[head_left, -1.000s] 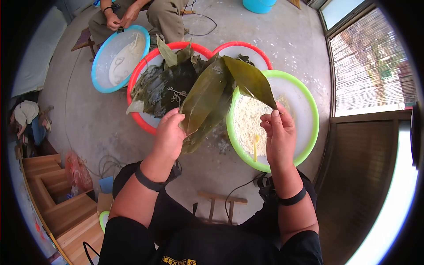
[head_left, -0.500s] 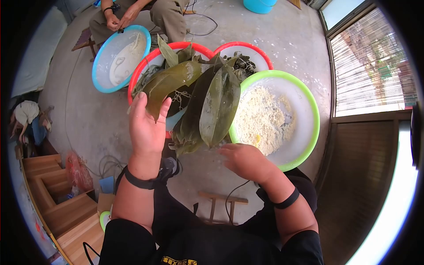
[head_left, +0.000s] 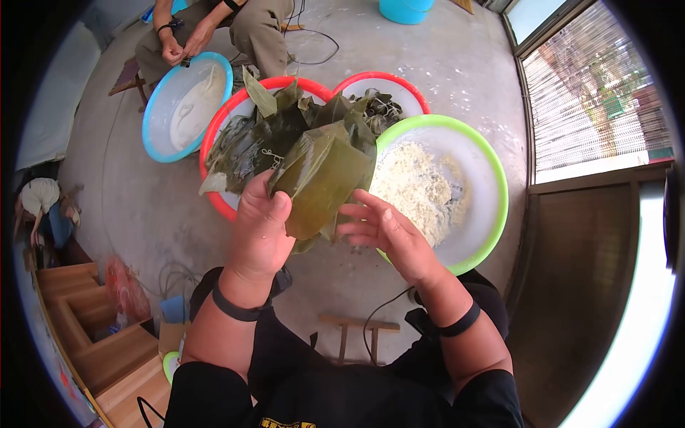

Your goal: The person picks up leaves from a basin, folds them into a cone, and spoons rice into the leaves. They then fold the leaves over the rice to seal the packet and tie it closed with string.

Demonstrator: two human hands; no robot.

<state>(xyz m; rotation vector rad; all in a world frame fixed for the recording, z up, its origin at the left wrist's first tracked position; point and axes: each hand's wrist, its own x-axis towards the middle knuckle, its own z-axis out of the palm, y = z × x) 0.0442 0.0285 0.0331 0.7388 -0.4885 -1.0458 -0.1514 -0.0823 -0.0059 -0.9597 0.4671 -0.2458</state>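
My left hand (head_left: 260, 227) grips a broad green-brown bamboo leaf (head_left: 311, 191) by its left edge, thumb on the near side. The leaf slants over the pile of long leaves (head_left: 239, 146) in a red-rimmed basin (head_left: 212, 135). On the leaf's right, my right hand (head_left: 391, 232) is open, fingers spread, its fingertips close to the leaf's edge. Just beyond that hand stands a green-rimmed basin (head_left: 492, 239) with pale, moist rice-like grains (head_left: 414, 189) in it. Thin white string (head_left: 271, 158) lies among the leaves.
A second red-rimmed basin (head_left: 399, 80) behind holds dark leafy bundles (head_left: 382, 110). Farther left, a seated person's hands (head_left: 178, 54) work above a blue basin (head_left: 148, 128) with whitish contents. A wooden stool (head_left: 360, 324) stands between my legs; wooden furniture (head_left: 85, 314) is at left.
My left hand has moved right and toward me, bringing the leaf over the middle of the pile. The right hand has turned and spread its fingers beside the leaf.
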